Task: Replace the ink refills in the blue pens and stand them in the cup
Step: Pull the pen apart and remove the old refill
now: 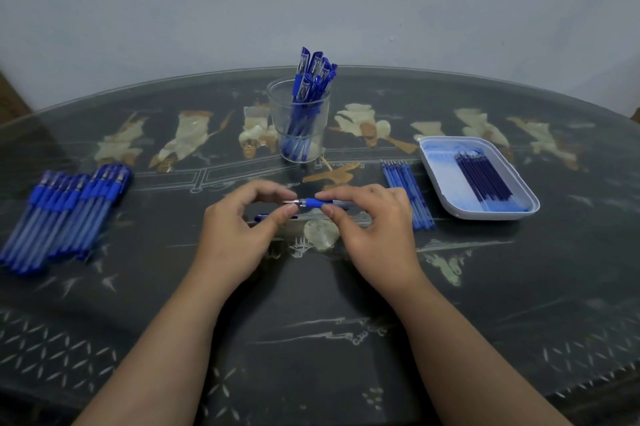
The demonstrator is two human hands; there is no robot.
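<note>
Head view: both hands meet over the middle of the dark, patterned worktop [311,321]. The left hand [239,235] pinches the silvery tip end of a blue pen [313,202] between thumb and forefinger, with its other fingers [277,217] loosely curled. The right hand [374,228] grasps the same pen on its clear barrel, just right of the blue rubber grip, thumb and fingers curled round it. The pen lies level, tip pointing left, and is held a little above the worktop.

Under the left fingertips a small blue piece [273,217] lies on the worktop; it is too blurred to say what it is.

Beyond the hands a clear cup [277,113] stands upright, and the bunch of capped pens [308,86] in it leans to the right. At the left edge a pile of loose pens [65,210] lies side by side, blue grips toward the far side.

Right of the hands a row of pale refills [408,197] lies on the worktop, just beside a white tray [519,214]. In the tray lies a row of dark refills [483,177].
</note>
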